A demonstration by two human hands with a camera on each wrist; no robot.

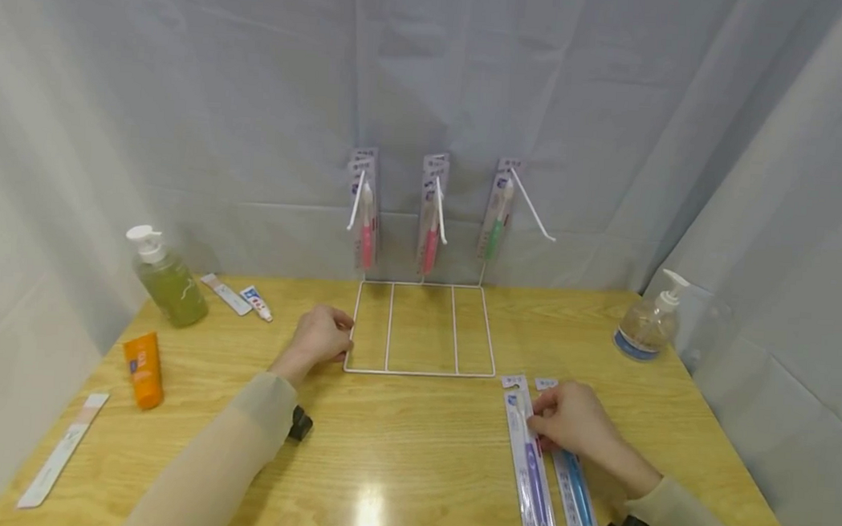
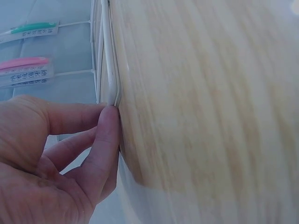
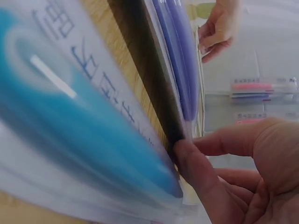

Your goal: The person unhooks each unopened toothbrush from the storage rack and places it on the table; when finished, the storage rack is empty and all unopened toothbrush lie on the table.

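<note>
My left hand (image 1: pixel 318 333) pinches the left side of a white wire display rack (image 1: pixel 420 373); the left wrist view shows thumb and finger on the wire (image 2: pixel 112 84). Packaged toothbrushes hang from its three hooks: pink ones on the left (image 1: pixel 367 240) and middle (image 1: pixel 431 247), a green one (image 1: pixel 495 237) on the right. My right hand (image 1: pixel 576 417) grips the edge of a packaged purple toothbrush (image 1: pixel 533 487), seen slightly lifted in the right wrist view. Beside it, partly under that hand, a packaged blue toothbrush (image 1: pixel 576 494) lies on the table.
At the left are a green pump bottle (image 1: pixel 173 288), an orange tube (image 1: pixel 144 371), a small toothpaste tube (image 1: pixel 256 303) and two flat white packets (image 1: pixel 62 454). A clear pump bottle (image 1: pixel 646 325) stands at the right. Grey curtains (image 1: pixel 257 108) surround the wooden table (image 1: pixel 395 446).
</note>
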